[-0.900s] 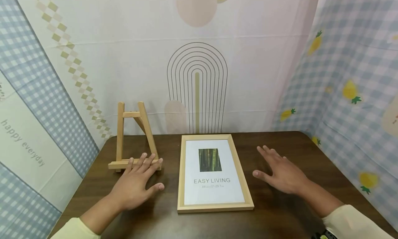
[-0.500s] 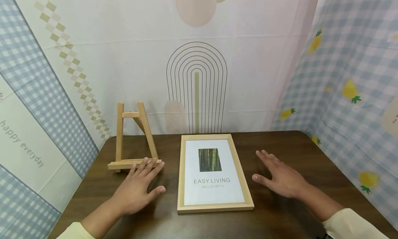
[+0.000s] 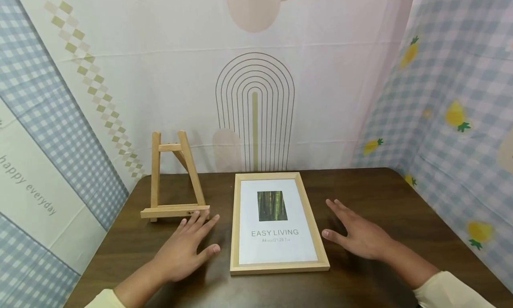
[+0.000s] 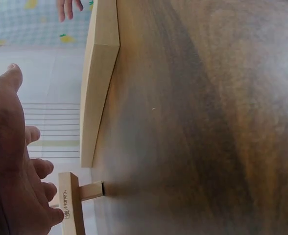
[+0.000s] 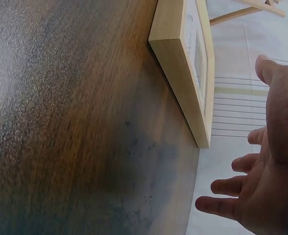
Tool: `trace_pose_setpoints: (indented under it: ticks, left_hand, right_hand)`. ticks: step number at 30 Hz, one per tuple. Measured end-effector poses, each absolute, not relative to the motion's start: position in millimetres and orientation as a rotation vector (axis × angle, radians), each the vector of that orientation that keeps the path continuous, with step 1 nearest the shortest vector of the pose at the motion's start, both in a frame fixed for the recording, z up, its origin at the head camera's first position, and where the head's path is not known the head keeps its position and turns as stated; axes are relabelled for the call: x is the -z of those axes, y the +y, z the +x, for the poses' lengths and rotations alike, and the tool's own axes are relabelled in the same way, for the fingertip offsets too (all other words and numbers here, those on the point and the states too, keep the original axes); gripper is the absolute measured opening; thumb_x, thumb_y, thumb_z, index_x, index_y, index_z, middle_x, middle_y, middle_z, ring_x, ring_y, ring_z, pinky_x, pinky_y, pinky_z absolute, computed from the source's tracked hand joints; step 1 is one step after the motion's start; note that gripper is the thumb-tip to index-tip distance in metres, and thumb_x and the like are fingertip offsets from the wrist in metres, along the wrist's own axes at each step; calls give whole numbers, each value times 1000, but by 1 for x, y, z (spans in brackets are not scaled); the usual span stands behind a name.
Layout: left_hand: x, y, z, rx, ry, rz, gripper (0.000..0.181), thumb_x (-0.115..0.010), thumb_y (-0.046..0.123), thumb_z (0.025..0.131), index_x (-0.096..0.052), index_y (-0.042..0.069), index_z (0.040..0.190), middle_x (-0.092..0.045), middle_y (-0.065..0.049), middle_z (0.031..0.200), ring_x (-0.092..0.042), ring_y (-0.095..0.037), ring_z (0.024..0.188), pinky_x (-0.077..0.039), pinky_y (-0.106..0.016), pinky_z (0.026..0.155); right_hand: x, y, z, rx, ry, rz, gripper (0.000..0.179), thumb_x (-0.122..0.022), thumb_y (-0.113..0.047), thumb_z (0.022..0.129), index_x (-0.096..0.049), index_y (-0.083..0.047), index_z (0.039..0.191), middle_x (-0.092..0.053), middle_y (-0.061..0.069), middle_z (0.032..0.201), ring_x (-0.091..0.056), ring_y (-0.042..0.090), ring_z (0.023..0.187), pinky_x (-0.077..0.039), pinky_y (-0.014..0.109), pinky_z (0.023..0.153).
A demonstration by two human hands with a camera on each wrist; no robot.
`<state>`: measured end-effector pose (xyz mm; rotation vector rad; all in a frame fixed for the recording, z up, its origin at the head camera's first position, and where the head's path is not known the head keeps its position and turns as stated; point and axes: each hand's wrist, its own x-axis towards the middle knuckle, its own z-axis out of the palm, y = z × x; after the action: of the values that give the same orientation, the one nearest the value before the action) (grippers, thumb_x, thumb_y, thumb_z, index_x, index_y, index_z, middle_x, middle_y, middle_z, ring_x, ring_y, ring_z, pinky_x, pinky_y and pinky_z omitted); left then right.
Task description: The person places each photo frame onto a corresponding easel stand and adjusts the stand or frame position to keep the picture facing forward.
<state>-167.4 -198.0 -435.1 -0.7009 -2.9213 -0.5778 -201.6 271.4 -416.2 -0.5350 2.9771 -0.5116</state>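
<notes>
A picture frame [image 3: 279,266] in light wood lies flat on the table, its white sheet printed with a bamboo photo and "EASY LIVING". Left of it stands a small wooden easel [image 3: 175,211] with a front ledge. My left hand [image 3: 182,250] hovers above the table between easel and frame, fingers spread, its fingertips overlapping the ledge's right end in the head view. To the frame's right, my right hand [image 3: 360,236] is held over the table, fingers extended and thumb toward the frame. Both wrist views show the palms holding nothing, with the frame's side edge [image 5: 180,83] beside the right hand.
The dark wooden table [image 3: 352,183] ends at a white cloth backdrop [image 3: 340,98] with printed arches. Blue checked cloths hang on both sides, the right cloth [image 3: 437,134] bearing pineapple prints. Pale sleeves [image 3: 450,292] cover the forearms.
My left hand has moved right and toward me, away from the easel and closer to the frame. The right hand has shifted slightly left and toward me. Frame and easel stay put.
</notes>
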Motion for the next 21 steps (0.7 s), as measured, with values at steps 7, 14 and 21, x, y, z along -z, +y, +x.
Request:
trace_pose_setpoints:
  ticks: [7, 14, 21]
  left_hand:
    - [441, -194, -168, 586, -2980, -684, 71, -51, 57, 103, -34, 22, 162, -27, -15, 165, -16, -39, 152, -15, -64, 119]
    - [442, -187, -169, 703, -2968, -618, 70, -54, 55, 102, -42, 16, 158, -44, -17, 156, -34, -41, 146, -25, -62, 117]
    - [443, -180, -175, 894, -2986, -413, 72, -51, 62, 101, -48, 14, 154, -54, -10, 149, -47, -36, 137, -38, -60, 110]
  right_hand:
    - [417, 268, -200, 559, 2916, -527, 90, -49, -68, 98, -19, -17, 166, -21, 23, 165, -44, 52, 136, -49, 67, 89]
    - [421, 269, -201, 645, 2895, -513, 90, -54, -64, 98, -24, -9, 163, -32, 29, 159, -45, 49, 135, -43, 69, 99]
    - [422, 266, -205, 803, 2800, -462, 86, -64, -54, 97, -32, -3, 159, -50, 28, 142, -65, 24, 100, -55, 44, 76]
